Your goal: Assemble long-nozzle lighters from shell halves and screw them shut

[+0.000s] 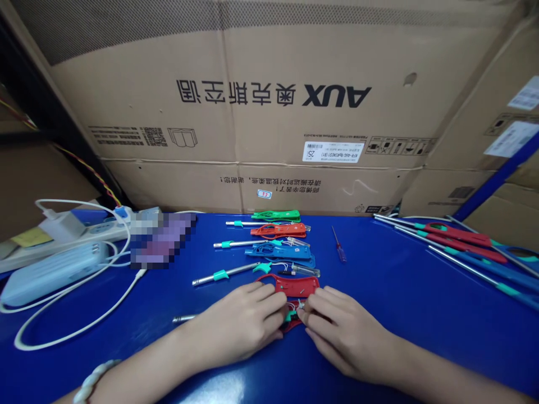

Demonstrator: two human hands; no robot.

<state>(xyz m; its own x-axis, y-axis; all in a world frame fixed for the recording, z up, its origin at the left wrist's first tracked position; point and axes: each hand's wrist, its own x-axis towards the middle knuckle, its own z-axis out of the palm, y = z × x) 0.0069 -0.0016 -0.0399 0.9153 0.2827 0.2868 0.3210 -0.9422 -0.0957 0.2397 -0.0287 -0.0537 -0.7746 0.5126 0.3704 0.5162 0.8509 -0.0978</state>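
In the head view, my left hand (252, 317) and my right hand (339, 328) meet over a long-reach lighter that lies opened in a red housing (290, 325). My left fingers are closed on its left part, and its metal tube (184, 318) pokes out beyond that hand. With thumb and fingertips my right hand pinches at the right end, where white wires and a teal piece show; the exact grip is partly hidden. Just behind lies another red shell half (297, 286) with a small screw on it.
Taken-apart lighters lie in rows behind: blue shells (290, 252), orange-red shells (282, 230), green shells (280, 215), and tubes with teal triggers (221, 275). A purple screwdriver (339, 249) and whole lighters (458, 234) are right. A power bank (54, 275) and cables sit left; cardboard (261, 123) stands behind.
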